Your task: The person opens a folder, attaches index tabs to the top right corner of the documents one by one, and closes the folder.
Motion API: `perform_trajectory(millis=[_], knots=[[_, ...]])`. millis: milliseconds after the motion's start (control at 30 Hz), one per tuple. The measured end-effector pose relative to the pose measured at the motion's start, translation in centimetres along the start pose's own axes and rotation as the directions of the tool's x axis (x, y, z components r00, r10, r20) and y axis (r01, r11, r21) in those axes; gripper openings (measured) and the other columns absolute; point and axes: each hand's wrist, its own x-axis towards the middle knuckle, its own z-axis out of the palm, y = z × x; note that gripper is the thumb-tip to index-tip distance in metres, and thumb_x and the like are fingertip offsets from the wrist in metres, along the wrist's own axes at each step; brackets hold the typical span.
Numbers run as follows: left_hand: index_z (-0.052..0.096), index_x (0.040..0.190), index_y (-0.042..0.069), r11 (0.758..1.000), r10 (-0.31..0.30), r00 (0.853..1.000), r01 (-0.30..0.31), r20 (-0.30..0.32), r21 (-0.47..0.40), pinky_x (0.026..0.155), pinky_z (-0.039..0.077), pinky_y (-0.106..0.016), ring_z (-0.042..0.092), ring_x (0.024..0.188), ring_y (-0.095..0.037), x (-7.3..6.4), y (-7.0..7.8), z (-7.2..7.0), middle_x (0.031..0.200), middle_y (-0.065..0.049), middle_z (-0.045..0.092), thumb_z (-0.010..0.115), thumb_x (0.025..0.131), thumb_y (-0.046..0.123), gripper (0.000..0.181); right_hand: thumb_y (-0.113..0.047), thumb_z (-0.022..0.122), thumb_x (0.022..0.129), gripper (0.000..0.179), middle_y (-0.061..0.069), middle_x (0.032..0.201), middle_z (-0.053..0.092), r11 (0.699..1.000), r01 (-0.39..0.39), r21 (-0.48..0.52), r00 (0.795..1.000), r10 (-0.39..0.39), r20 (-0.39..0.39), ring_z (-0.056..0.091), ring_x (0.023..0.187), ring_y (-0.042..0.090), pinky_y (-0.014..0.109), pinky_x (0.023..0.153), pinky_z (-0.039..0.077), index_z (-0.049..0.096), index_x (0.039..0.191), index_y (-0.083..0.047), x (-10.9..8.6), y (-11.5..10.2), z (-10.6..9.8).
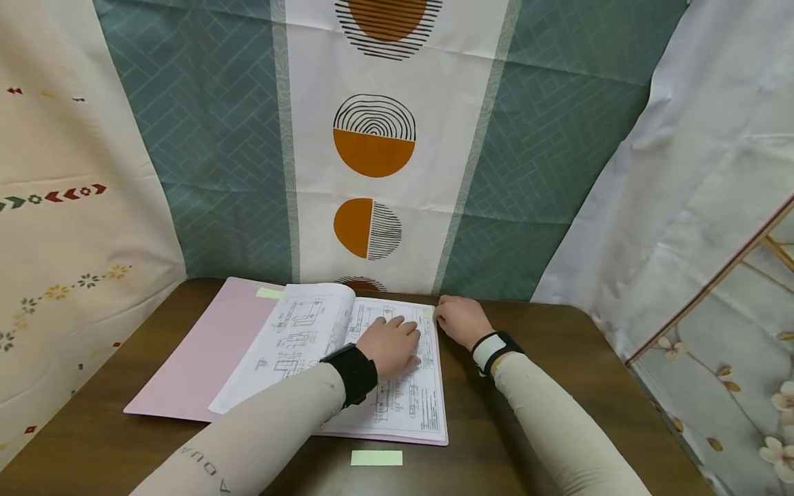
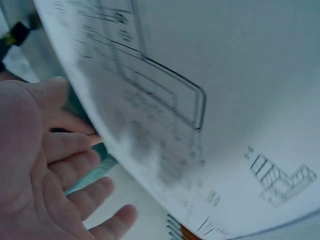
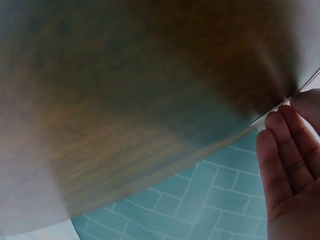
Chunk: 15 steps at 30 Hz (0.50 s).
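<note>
A booklet of technical drawings lies open on the table, its left page [image 1: 298, 331] bowed up near the fold and its right page [image 1: 403, 406] flatter. Over the right page my left hand [image 1: 389, 348] is spread with loose fingers. In the left wrist view that hand [image 2: 65, 170] shows its palm beside the printed sheet, gripping nothing. My right hand [image 1: 462, 320] is at the booklet's upper right corner. There, in the right wrist view, the thumb and fingers of the right hand [image 3: 295, 155] pinch the page edge. A pale green sticky note [image 1: 427, 313] is near this corner.
The booklet's pink cover [image 1: 192, 358] extends to the left, with another green sticky note [image 1: 269, 293] at its top. A green strip [image 1: 376, 458] is stuck to the brown table [image 1: 533, 331] in front. Patterned cloth [image 1: 384, 158] hangs behind and at both sides.
</note>
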Motion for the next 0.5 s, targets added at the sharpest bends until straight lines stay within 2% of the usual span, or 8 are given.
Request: perform_trajectory(millis=[133,267,333,500], knots=[[0.059,0.160,0.014,0.999,-0.007,0.999,0.009,0.046,-0.042,0.122,0.043,-0.049,0.048,0.154,-0.027,1.2,0.2,0.9,0.164,-0.003,0.056,0.060,0.112,0.054,0.063,-0.007,0.083,0.098,0.011,0.000,0.098,0.075,1.000,0.017,-0.007,1.000,-0.018,-0.022,0.075,0.087,0.020,0.039,0.076,0.063,0.086,0.096,-0.016,-0.2,0.3,0.3],[0.053,0.164,0.012,0.996,-0.009,0.997,0.015,0.074,-0.086,0.126,0.037,-0.050,0.044,0.158,-0.028,2.4,0.2,1.3,0.168,-0.004,0.051,0.057,0.114,0.053,0.065,-0.007,0.083,0.097,0.011,-0.002,0.097,0.074,1.000,0.024,-0.007,0.999,-0.024,-0.041,0.074,0.086,0.018,0.039,0.075,0.062,0.086,0.096,-0.017,-0.2,0.7,0.6],[0.053,0.163,0.012,0.995,-0.008,0.997,0.015,0.074,-0.095,0.126,0.037,-0.050,0.044,0.157,-0.028,3.0,0.0,1.5,0.168,-0.004,0.051,0.057,0.114,0.052,0.064,-0.007,0.083,0.097,0.011,-0.003,0.097,0.073,1.000,0.021,0.002,0.999,-0.021,-0.040,0.073,0.085,0.017,0.038,0.075,0.062,0.086,0.097,-0.018,-0.2,0.9,0.8],[0.054,0.163,0.012,0.995,-0.003,0.998,0.009,0.061,-0.100,0.126,0.037,-0.050,0.045,0.156,-0.028,4.4,-0.5,3.2,0.166,-0.004,0.053,0.054,0.115,0.052,0.062,-0.007,0.083,0.097,0.013,-0.004,0.098,0.073,0.999,0.016,0.028,1.000,-0.015,-0.016,0.072,0.085,0.015,0.036,0.076,0.061,0.088,0.102,-0.018,0.0,0.9,0.9]])
